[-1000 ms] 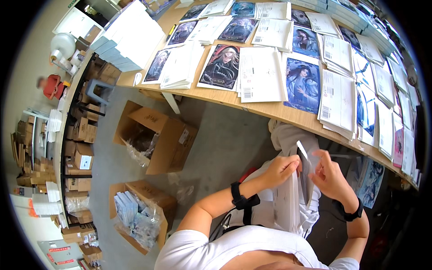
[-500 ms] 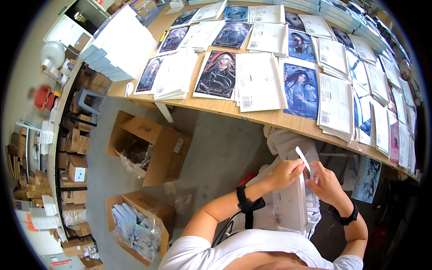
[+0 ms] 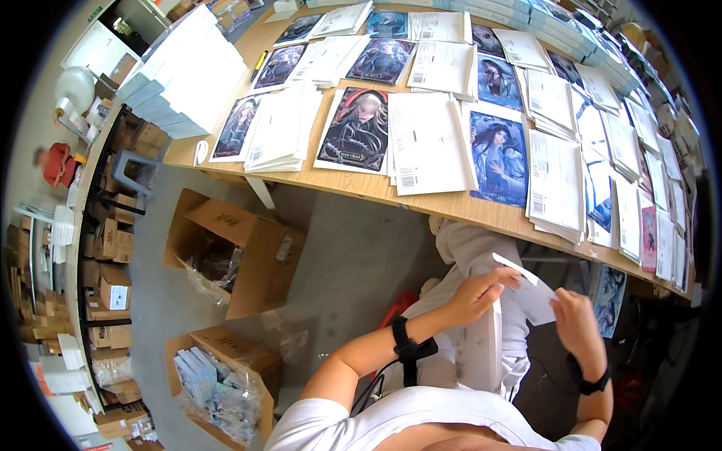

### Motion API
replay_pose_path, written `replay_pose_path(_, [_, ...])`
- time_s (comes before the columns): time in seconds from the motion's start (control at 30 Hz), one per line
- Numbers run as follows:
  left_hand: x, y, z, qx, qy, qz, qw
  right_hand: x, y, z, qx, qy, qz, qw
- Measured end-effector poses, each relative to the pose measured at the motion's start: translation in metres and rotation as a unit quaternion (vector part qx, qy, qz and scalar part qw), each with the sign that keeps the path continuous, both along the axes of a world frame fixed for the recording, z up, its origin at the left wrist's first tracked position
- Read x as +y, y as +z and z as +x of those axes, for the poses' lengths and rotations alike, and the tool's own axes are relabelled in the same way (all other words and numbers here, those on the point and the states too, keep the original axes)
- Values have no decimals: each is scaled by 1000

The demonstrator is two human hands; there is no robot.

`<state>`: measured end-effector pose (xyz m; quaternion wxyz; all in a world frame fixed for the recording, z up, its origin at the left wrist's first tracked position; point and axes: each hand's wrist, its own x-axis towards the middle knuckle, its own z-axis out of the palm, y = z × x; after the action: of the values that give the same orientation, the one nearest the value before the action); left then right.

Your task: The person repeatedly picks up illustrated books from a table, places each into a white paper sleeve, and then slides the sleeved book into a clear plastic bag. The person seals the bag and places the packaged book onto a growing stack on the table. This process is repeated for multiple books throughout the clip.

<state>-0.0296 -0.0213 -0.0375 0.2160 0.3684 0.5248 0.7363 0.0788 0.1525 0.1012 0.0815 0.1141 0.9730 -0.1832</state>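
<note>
A thin white card is stretched between my hands above my lap. My right hand pinches its right edge. My left hand has its fingers together at the card's left part, the fingertips on it; the thumb is partly hidden. Below the left hand, a flat white box stands on edge across my legs, leaning against my lap. Black bands circle both my wrists.
Ahead is a wooden table with rows of illustrated cards and stacks of white printed sheets. A tall pile of white boxes stands at its left end. Open cartons sit on the floor at left. A person in red is far left.
My right hand has moved right and slightly down, drawing the white card outward so more of its face shows. My left hand has stayed near the box. The view has shifted slightly.
</note>
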Motion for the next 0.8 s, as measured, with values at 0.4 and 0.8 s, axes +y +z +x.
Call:
replay_pose_path(0.4, [-69,-36,-2,-101,44,-146,983,-46,65,-276,44,99,-589,801])
replay_pose_path(0.8, [-141,-18,3,-141,77,-107,981,-175,-25,-477,46,-151,-722,673])
